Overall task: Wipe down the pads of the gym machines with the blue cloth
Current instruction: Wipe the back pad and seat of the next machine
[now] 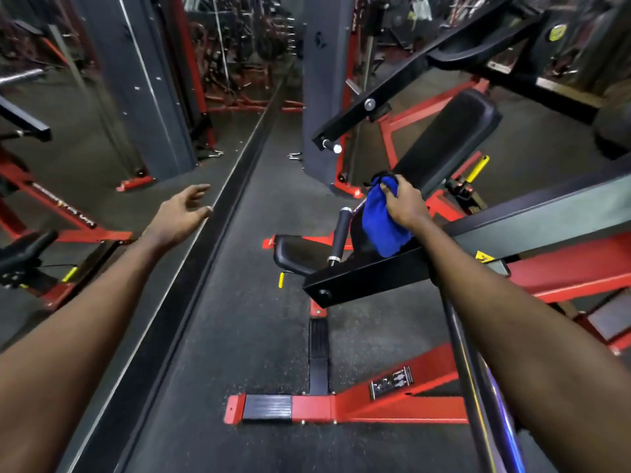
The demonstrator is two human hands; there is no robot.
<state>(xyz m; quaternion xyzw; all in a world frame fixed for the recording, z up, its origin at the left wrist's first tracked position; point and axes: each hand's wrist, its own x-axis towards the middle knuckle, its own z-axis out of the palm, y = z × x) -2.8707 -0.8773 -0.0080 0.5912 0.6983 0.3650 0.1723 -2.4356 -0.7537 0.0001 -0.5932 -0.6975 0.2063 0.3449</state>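
Head view: blue cloth (382, 220) at the lower end of a machine's sloping back pad (447, 141).
Bright blue and bunched, the cloth hangs from the right hand (404, 203), whose fingers curl round its top. A black lever arm (368, 278) crosses in the near right and covers the cloth's bottom edge; the seat pad (297, 250) and a handle grip (341, 230) lie just left. The left hand (181, 213), fingers relaxed and holding nothing, hovers far left.

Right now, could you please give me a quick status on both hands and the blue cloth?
Right hand grips blue cloth at lower end of back pad. Left hand open, free. Black machine arm crosses beneath right forearm.
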